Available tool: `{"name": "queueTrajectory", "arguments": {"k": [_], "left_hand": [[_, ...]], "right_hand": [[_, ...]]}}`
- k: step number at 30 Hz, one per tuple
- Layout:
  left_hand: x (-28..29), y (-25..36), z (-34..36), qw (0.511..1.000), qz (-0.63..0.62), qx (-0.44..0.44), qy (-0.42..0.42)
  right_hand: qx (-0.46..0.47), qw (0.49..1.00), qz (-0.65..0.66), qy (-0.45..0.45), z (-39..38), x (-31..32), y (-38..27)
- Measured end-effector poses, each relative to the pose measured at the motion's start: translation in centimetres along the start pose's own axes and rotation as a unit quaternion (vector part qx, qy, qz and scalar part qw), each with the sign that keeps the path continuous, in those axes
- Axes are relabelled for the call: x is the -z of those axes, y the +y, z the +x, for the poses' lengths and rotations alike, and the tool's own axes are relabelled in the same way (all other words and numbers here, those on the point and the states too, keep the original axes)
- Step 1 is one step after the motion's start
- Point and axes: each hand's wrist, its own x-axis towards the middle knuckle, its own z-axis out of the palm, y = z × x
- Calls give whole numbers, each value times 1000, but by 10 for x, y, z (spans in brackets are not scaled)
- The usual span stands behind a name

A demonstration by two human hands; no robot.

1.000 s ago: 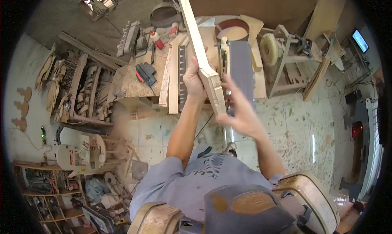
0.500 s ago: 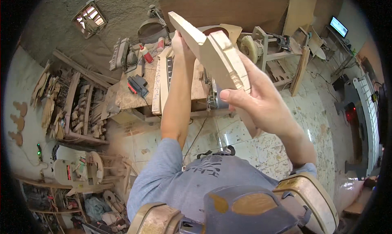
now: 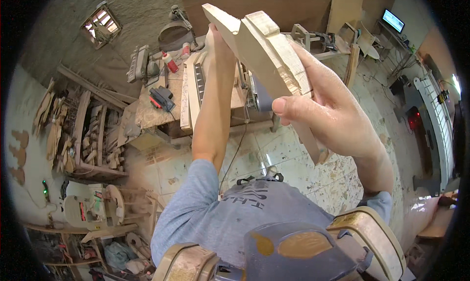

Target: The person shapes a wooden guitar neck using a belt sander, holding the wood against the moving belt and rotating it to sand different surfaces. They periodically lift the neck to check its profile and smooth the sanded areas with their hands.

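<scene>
Both my hands hold up a long, pale shaped wooden piece (image 3: 254, 50), slanted from upper left to lower right above the bench. A raised, stepped block with a rough, chipped end runs along its upper face. My left hand (image 3: 218, 42) grips the far end from the left, its fingers mostly hidden behind the wood. Around the nearer part my right hand (image 3: 328, 102) is closed, with the thumb across the near side and the other fingers behind. Below my right hand, the piece's lower end sticks out.
Beyond my left arm, the workbench (image 3: 147, 112) carries a black-and-red power tool (image 3: 162, 99), a red-and-white bottle (image 3: 170, 62) and wooden strips (image 3: 188, 95). A rack of wood offcuts (image 3: 93, 134) stands left; a lit monitor (image 3: 393, 20) is at far right. A cable crosses the tiled floor.
The wooden piece has risen slightly and turned, showing more of the stepped block's upper face. My right hand has shifted a little to the right; both hands keep their hold.
</scene>
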Motion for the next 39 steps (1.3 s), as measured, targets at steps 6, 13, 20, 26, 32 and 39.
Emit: {"name": "queueTrajectory", "arguments": {"k": [6,13,20,26,32,39], "left_hand": [[4,11,-1,992,105,-71,-16],[-27,1,-35,976,-153,-70,-138],[36,19,-31,880,418,-228,-3],[62,98,-77,299,845,-442,40],[85,126,-92,300,778,-550,-49],[97,91,-55,277,945,-11,-175]], "right_hand": [[-20,1000,3,-4,-9,-14,-15],[-63,988,-138,20,-16,4,33],[27,874,-485,10,-45,48,138],[112,788,-605,-32,-64,139,170],[165,787,-584,-108,-25,205,212],[173,763,-572,-246,47,309,312]]}}
